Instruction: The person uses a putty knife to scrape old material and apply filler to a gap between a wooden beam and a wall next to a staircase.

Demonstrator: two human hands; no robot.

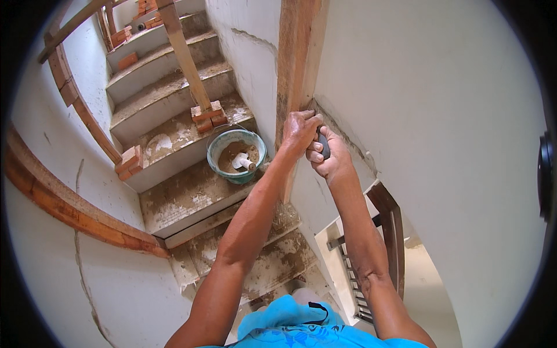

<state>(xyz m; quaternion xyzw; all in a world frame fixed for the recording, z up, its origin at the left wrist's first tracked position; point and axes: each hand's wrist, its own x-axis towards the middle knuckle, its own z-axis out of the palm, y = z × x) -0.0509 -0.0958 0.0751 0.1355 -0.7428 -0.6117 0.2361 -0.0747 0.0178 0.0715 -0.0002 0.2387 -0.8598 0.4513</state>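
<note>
Presently, dark object: partly hidden in the right hand, between curled fingers and palm, just right of the left hand; its full shape I cannot tell.
Right hand: closed around the dark object, thumb at its upper end, fingertips turned toward the left hand.
Left hand: fingers bent, set close together over the edge of the wooden post; whether it grips anything, I cannot tell.
Arms: both stretch forward from the lower edge, slanting inward until the hands come together beside the post.
Wall groove: a rough line in the white wall, running down to the right from near the hands.
Bucket: blue-green, near the right end of a stair tread, left of the left forearm; a white tool rests in its brown mix.
Bricks: under a timber prop, toward the right end of the next tread up.
</note>
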